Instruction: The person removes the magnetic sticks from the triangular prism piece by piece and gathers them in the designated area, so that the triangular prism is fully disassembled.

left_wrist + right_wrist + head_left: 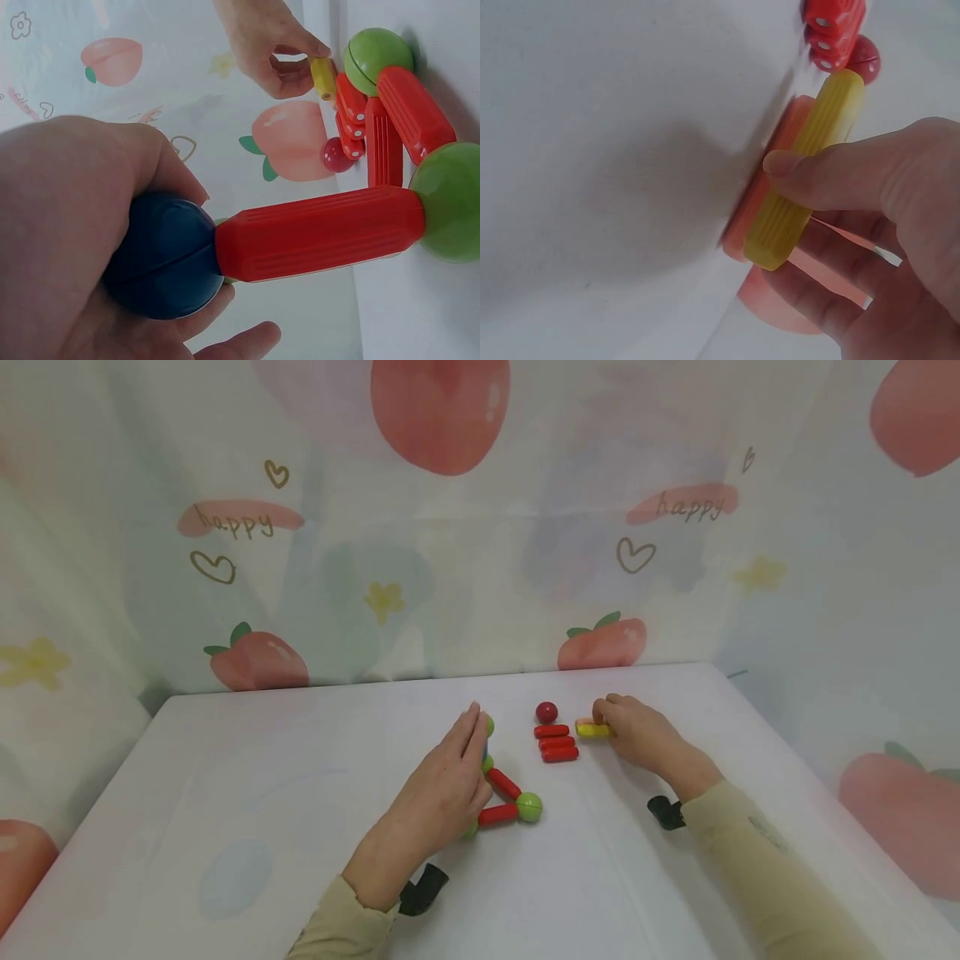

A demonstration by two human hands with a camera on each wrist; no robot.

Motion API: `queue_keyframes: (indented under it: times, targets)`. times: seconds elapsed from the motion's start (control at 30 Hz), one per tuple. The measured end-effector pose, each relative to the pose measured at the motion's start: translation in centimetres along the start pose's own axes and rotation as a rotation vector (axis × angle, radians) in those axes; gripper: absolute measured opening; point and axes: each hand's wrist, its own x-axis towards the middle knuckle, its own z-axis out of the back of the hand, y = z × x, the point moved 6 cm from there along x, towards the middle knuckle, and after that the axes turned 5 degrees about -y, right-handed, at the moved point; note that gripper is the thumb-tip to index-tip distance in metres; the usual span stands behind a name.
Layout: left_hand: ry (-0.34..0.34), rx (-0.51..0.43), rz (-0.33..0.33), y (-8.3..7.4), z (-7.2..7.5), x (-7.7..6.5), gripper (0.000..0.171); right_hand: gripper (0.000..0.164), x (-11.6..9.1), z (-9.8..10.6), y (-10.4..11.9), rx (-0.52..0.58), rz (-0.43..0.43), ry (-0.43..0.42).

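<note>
In the left wrist view, a dark blue ball [169, 255] sits between the thumb and fingers of my left hand [438, 789], which grips it. A ribbed red rod [322, 234] joins that ball to a green ball [454, 202] on the table. More red rods and another green ball [529, 807] belong to the same frame, partly hidden behind the hand in the head view. My right hand [641, 735] pinches a ribbed yellow rod [776, 232] between thumb and fingers. Right beside it lies an orange rod [748, 210].
Three loose red rods [557, 743] lie side by side left of my right hand, with a dark red ball [547, 712] behind them. The white table [187, 793] ends at a printed cloth backdrop [487, 568]. A black strap piece [423, 890] hangs at each wrist.
</note>
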Motion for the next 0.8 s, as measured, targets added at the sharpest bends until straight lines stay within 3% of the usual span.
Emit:
queue_keyframes:
  times: [0.37, 0.8]
  targets:
    - [-0.004, 0.006, -0.013, 0.00, 0.13, 0.02, 0.069, 0.024, 0.39, -0.74, -0.61, -0.048, -0.023, 0.024]
    - [-0.008, -0.013, -0.011, -0.01, 0.15, -0.02, 0.069, 0.023, 0.31, -0.92, -0.28, 0.004, -0.049, -0.003]
